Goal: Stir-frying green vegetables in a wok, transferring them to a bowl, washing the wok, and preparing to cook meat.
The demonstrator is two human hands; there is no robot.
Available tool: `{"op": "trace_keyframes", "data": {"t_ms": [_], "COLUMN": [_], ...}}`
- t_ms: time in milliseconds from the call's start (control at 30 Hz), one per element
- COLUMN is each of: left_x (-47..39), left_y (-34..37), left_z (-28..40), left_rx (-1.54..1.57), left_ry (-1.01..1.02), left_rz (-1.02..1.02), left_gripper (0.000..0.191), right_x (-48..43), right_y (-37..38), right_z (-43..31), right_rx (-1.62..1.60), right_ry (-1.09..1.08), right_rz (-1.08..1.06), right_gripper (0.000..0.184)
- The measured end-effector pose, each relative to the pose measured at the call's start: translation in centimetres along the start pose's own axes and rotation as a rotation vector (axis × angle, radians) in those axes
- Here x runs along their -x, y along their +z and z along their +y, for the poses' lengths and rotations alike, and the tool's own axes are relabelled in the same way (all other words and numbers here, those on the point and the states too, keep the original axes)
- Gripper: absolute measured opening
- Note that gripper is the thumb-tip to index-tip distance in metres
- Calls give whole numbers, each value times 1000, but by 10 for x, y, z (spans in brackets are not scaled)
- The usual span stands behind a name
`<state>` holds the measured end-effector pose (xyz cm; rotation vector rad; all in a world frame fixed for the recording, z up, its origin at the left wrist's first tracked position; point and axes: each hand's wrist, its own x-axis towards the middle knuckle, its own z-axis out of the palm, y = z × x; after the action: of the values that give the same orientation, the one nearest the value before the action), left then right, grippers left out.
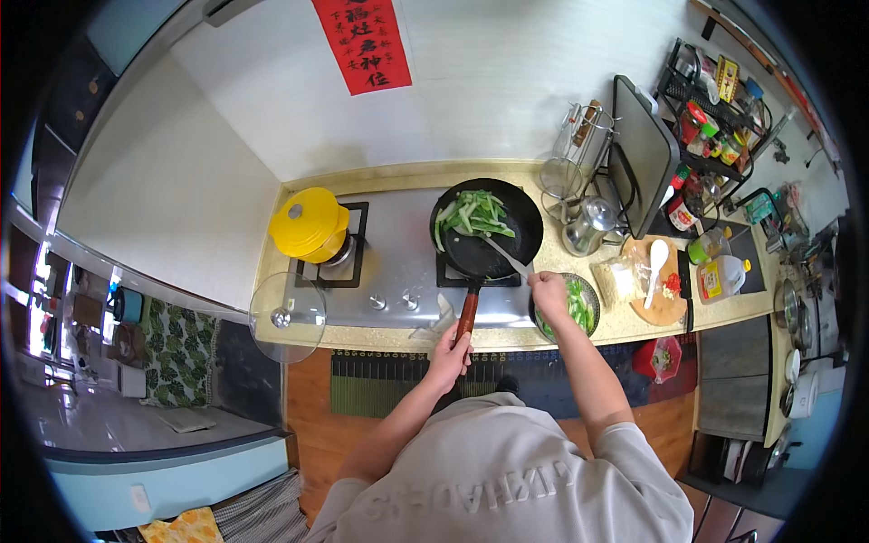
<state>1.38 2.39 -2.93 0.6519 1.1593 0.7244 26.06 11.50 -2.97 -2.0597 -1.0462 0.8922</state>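
Note:
A black frying pan sits over the right burner of a steel gas hob, with cut green vegetables heaped in its upper left part. My left hand is closed around the pan's reddish-brown handle. In my right hand is a metal spatula, whose front end reaches into the pan at the lower edge of the vegetables. Below my right hand and forearm, a patterned plate on the counter holds more green pieces, partly hidden by that hand.
A yellow lidded pot stands over the left burner. A glass lid lies at the counter's left front corner. Right of the pan are a metal kettle, a bag of pale food, and a round wooden board bearing a white spoon.

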Motion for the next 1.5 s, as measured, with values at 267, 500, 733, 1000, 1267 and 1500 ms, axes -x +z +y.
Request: {"op": "trace_keyframes", "data": {"t_ms": [267, 500, 733, 1000, 1267, 1500], "left_x": [1, -3, -4, -4, -3, -8], "left_y": [0, -2, -1, -4, -5, -7], "left_z": [3, -2, 0, -6, 0, -3], "left_rx": [26, 31, 30, 47, 39, 45], "left_ry": [17, 15, 8, 19, -5, 3], "left_rz": [-1, -7, -7, -24, -18, -36], "left_gripper": [47, 48, 44, 43, 42, 47], "right_x": [20, 39, 31, 91, 160, 154], "right_y": [-18, -46, -65, -163, -248, -229], "right_z": [4, -6, -2, 14, 54, 20], "right_rx": [27, 18, -106, -134, 245, 888], "right_ry": [-129, -153, -201, -171, 43, -215], "right_rz": [55, 55, 56, 122, 186, 280], "right_gripper": [31, 33, 27, 24, 26, 23]}}
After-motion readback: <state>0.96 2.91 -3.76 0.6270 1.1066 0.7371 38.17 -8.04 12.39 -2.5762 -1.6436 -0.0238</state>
